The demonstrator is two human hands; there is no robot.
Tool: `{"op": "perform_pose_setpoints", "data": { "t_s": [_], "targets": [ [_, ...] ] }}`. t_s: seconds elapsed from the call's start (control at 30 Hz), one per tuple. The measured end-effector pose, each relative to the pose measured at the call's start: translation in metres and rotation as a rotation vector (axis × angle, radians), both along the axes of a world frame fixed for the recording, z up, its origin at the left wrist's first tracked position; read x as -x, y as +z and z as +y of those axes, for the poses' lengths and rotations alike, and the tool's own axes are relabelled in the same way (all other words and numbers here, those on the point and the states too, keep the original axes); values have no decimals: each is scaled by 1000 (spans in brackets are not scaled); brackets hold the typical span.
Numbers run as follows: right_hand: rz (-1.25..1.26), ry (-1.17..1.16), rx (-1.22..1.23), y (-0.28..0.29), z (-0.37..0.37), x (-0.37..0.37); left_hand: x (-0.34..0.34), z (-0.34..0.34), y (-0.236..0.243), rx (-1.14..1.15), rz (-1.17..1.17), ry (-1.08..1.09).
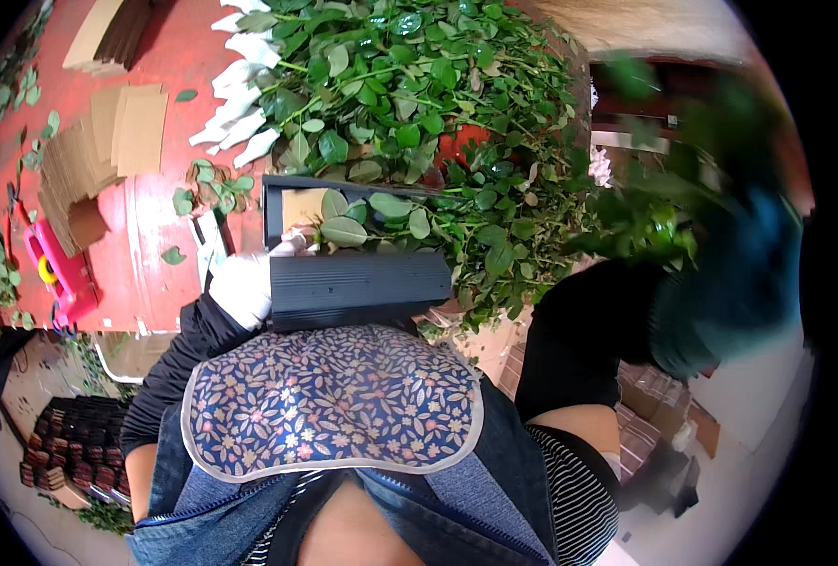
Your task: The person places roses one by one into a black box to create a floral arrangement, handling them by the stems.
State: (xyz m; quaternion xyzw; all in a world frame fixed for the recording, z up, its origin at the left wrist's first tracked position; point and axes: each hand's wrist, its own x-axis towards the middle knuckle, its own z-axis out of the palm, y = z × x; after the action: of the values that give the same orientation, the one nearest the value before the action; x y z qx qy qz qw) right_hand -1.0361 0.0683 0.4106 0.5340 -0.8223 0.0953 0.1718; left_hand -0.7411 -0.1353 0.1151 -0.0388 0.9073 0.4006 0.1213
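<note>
At the counter's (141, 274) edge, our left hand (241, 287) bends at the dark ribbed trough (357, 289), grip partly hidden; our right hand (735, 278) blurs beside leafy stems (659, 222), hold unclear. We're apparently handling stems; next likely needs a steady trough.

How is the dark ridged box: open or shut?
Open: tan cardboard and green leaves show between the walls of the dark box.

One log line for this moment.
left hand: white-gloved, at black ribbed trough, left end | right hand: teal-gloved, blurred, beside leafy stems, grip unclear | red table: cardboard sheets
</note>
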Motion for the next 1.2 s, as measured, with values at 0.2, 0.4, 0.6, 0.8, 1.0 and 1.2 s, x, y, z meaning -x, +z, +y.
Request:
{"op": "perform_pose_setpoints", "data": {
  "t_s": [0.2, 0.4, 0.6, 0.8, 1.0, 1.2],
  "targets": [
    [-123, 128, -392, -135, -99, -41, 6, -6, 21, -1, -110, -53],
    [-680, 230, -739, -269, -125, -36, 7, -6, 27, -70, -70, -16],
    [-781, 288, -702, -271, -140, -17, -3, -7, 9, 50, 88, -90],
    [-226, 195, -687, -233, -137, 54, -7, 0, -5, -34, 151, -74],
    [-299, 182, -851, -244, -99, 30, -4, 0, 7, -104, 72, -21],
    [-295, 250, -946, -241, -70, -4, 2, -2, 15, -42, -33, -42]
  ]
}}
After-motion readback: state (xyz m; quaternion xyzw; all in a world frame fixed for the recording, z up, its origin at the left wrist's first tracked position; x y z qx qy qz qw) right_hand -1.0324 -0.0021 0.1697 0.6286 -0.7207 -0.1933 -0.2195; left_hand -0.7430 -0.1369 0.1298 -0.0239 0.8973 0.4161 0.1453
